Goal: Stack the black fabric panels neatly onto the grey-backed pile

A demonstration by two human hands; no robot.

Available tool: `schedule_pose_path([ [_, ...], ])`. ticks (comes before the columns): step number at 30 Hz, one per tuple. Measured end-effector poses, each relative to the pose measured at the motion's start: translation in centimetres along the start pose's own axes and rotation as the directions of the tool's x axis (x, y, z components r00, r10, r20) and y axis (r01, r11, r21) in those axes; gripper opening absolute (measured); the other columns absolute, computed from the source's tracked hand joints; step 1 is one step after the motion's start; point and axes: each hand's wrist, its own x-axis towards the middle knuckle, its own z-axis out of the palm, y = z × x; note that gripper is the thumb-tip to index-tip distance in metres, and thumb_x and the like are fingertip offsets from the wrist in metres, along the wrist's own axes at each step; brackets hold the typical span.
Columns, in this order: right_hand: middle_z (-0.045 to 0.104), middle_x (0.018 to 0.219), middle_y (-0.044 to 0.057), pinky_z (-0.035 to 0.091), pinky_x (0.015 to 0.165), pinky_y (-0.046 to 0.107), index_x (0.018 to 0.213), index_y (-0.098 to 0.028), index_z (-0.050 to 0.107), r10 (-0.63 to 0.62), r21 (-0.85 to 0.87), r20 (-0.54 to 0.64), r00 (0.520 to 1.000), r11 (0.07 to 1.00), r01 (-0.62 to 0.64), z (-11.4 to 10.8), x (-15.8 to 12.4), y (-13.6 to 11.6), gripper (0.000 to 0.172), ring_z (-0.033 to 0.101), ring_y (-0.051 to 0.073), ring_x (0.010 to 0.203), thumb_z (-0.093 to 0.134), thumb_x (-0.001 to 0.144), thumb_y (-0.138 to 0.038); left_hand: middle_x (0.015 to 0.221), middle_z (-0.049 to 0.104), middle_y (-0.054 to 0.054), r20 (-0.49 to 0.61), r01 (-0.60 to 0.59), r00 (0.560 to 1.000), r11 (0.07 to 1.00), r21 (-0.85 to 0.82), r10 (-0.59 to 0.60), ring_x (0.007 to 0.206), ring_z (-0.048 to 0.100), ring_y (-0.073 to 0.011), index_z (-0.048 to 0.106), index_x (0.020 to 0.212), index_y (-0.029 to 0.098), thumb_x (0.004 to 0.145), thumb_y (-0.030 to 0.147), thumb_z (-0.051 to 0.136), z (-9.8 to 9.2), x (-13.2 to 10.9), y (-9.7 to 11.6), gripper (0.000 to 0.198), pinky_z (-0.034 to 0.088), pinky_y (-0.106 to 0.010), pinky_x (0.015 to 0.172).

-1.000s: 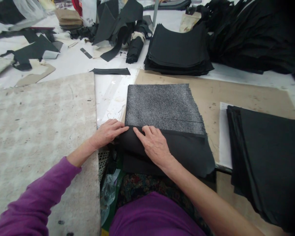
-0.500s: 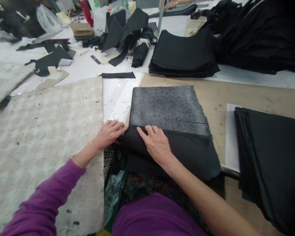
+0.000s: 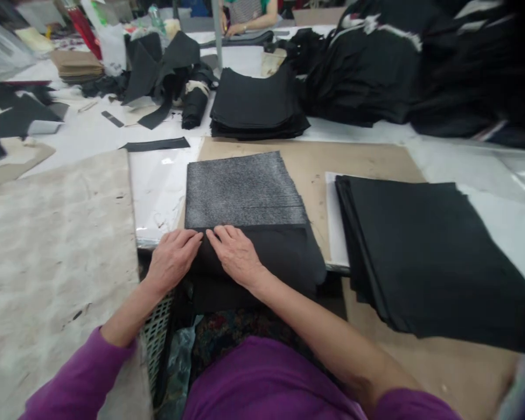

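A stack of fabric pieces lies at the table's front edge, its speckled grey side (image 3: 240,189) up. Across the near part of it runs a black fabric panel (image 3: 280,245), which hangs down over the edge. My left hand (image 3: 175,256) pinches the panel's upper edge at its left corner, fingers pressed together. Just right of it, my right hand (image 3: 236,254) has its bent fingers on the same edge, thumb and fingertips close together. The two hands' fingertips nearly meet. What lies under the fingers is hidden.
A quilted pale pad (image 3: 56,262) covers the left side. To the right, black fabric panels (image 3: 420,251) overhang the table edge. Behind lie another black stack (image 3: 254,105), a narrow black strip (image 3: 157,144) and large black bundles (image 3: 363,70). Across the table a person's arm (image 3: 258,20) shows.
The view has swung to the right. My right hand has moved left along the panel's edge, closer to my left hand, and my left hand now sits on the panel's corner.
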Motion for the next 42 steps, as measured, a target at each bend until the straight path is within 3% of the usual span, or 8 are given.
schedule_pose_path([
  [14,0.061,0.116,0.014,0.048,0.095,0.039,0.135,-0.009,0.056,0.266,-0.150,0.073,0.961,0.956,-0.253,-5.2,-11.6,11.4,0.043,0.051,0.028,0.110,0.042,0.094,-0.005,0.114,0.068,-0.006,0.033,0.003,0.999,0.997,0.075,-0.006,0.102,0.060,-0.0260,0.061,0.125,0.023,0.101,0.032,0.051,-0.1,0.8,0.0,0.027,0.045,-0.040,0.091],
  [20,0.062,0.115,0.014,0.047,0.094,0.043,0.117,-0.014,0.063,0.316,-0.085,0.051,0.947,0.946,-0.312,-6.1,-11.5,12.5,0.027,0.055,0.028,0.106,0.049,0.101,-0.029,0.120,0.064,-0.010,0.090,0.054,0.995,0.998,-0.042,-0.050,0.111,0.056,-0.0287,0.051,0.136,0.020,0.100,0.045,0.052,-0.3,1.7,-1.2,0.044,0.045,-0.042,0.094],
  [25,0.061,0.108,0.011,0.047,0.093,0.044,0.120,-0.017,0.060,0.308,0.061,0.048,0.950,0.949,-0.310,-5.7,-10.9,14.0,0.034,0.055,0.028,0.103,0.059,0.096,-0.042,0.111,0.066,-0.007,0.140,0.069,0.989,0.986,-0.150,-0.048,0.107,0.055,-0.0273,0.059,0.124,0.024,0.094,0.053,0.060,-0.6,2.1,-2.3,0.042,0.043,-0.042,0.092],
  [31,0.060,0.098,0.008,0.047,0.090,0.044,0.090,-0.020,0.065,0.390,0.344,0.014,0.921,0.862,-0.371,-5.6,-10.6,13.6,0.026,0.055,0.026,0.098,0.064,0.090,-0.047,0.097,0.063,-0.005,0.131,0.137,0.987,0.920,-0.367,-0.095,0.097,0.054,-0.0237,0.066,0.096,0.021,0.083,0.050,0.074,-1.1,2.5,-2.9,0.032,0.043,-0.040,0.089],
  [35,0.068,0.087,0.002,0.054,0.075,0.035,0.089,-0.022,0.066,0.583,0.704,0.244,0.775,0.443,-0.555,-7.4,-11.0,11.8,0.033,0.064,0.021,0.083,0.071,0.083,-0.054,0.092,0.065,-0.002,0.204,0.344,0.937,0.663,-0.665,-0.282,0.090,0.059,-0.0198,0.064,0.085,0.020,0.079,0.047,0.077,-2.3,1.7,-1.8,0.030,0.048,-0.034,0.081],
  [38,0.073,0.087,0.002,0.059,0.067,0.032,0.101,-0.023,0.069,0.680,0.797,0.408,0.609,0.059,-0.601,-8.8,-11.9,11.3,0.040,0.069,0.022,0.079,0.079,0.075,-0.052,0.076,0.063,0.003,0.434,0.551,0.781,0.168,-0.818,-0.449,0.067,0.059,-0.0128,0.063,0.088,0.021,0.074,0.044,0.082,-3.0,0.9,-0.1,0.033,0.046,-0.025,0.061],
  [40,0.075,0.094,0.004,0.062,0.071,0.034,0.107,-0.024,0.071,0.723,0.813,0.426,0.544,-0.042,-0.580,-9.4,-12.5,11.8,0.044,0.072,0.023,0.084,0.083,0.072,-0.047,0.079,0.067,0.003,0.508,0.519,0.711,-0.126,-0.846,-0.486,0.066,0.062,-0.0118,0.063,0.094,0.021,0.068,0.039,0.087,-3.0,0.8,1.0,0.040,0.048,-0.023,0.060],
  [42,0.076,0.097,0.005,0.064,0.073,0.033,0.108,-0.025,0.073,0.749,0.812,0.432,0.503,-0.081,-0.577,-9.8,-12.9,12.5,0.045,0.073,0.024,0.084,0.085,0.070,-0.043,0.086,0.071,0.001,0.536,0.456,0.684,-0.283,-0.844,-0.495,0.071,0.067,-0.0129,0.064,0.098,0.021,0.063,0.034,0.091,-2.8,0.9,2.0,0.047,0.052,-0.024,0.064],
])
